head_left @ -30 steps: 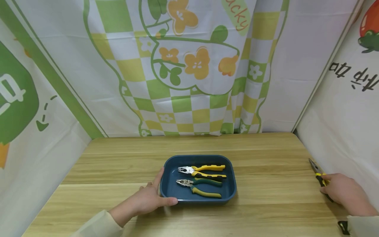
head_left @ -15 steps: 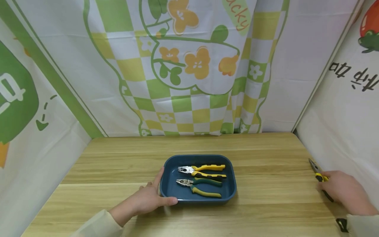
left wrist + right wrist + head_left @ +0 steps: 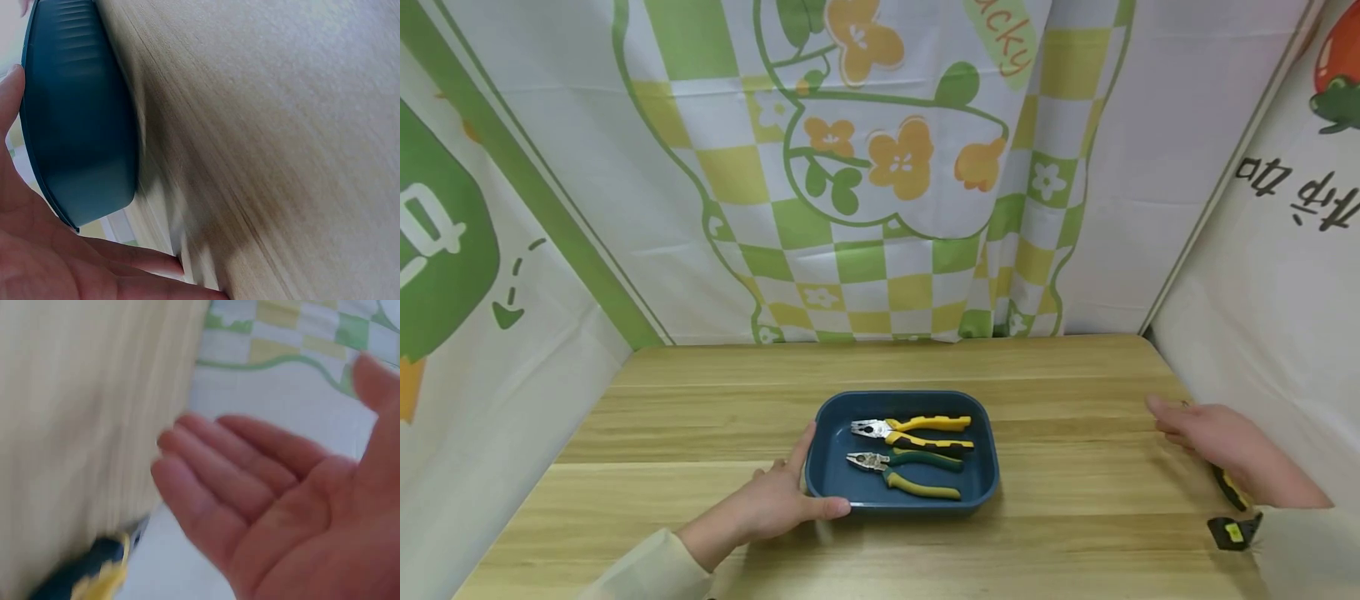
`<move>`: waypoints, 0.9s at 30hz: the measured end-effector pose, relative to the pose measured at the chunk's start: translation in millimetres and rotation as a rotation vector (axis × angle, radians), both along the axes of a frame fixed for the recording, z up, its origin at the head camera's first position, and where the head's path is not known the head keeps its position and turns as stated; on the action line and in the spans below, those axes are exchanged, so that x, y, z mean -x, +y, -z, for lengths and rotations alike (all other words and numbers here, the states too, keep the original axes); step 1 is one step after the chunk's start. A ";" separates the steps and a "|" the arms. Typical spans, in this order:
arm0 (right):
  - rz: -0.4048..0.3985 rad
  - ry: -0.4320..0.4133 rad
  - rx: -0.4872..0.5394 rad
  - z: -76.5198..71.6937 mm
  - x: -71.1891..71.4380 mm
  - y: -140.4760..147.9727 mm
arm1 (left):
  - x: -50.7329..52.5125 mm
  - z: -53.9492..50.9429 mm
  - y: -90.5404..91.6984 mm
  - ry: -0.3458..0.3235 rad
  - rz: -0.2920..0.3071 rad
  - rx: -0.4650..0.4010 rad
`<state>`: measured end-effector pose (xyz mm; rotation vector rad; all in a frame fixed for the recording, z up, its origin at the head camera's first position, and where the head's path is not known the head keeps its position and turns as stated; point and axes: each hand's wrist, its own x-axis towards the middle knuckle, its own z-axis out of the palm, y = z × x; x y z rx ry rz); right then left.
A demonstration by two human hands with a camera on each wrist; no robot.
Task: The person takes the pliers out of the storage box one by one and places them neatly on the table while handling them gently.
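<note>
A blue tray (image 3: 831,492) holds yellow-and-black pliers (image 3: 928,423) and, nearer the front, green-handled pliers (image 3: 921,486). My left hand (image 3: 771,504) rests against the tray's left end, thumb on the front rim; the left wrist view shows the tray's outer wall (image 3: 81,119) beside that hand (image 3: 50,256). My right hand (image 3: 1221,437) is over the table's right side, holding nothing, with fingers extended in the right wrist view (image 3: 275,506). Under and beside it lies a third pair of pliers with black-and-yellow handles (image 3: 1231,490), mostly covered by the hand; the right wrist view shows it blurred (image 3: 100,569).
The wooden table (image 3: 700,417) meets a patterned curtain (image 3: 887,275) at the back. White printed cloth (image 3: 1285,317) hangs along the right edge. A black strap piece (image 3: 1234,532) shows at my right cuff.
My right hand has let go of the pliers at the right and moved left and toward the back. My left hand and the tray have stayed put.
</note>
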<state>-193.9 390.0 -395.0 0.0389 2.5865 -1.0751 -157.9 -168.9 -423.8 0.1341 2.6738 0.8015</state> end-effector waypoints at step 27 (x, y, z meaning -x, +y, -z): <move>-0.194 -0.419 0.683 -54.9 73.7 -155.0 | -0.2 -1.4 1.0 -0.009 -0.011 -0.006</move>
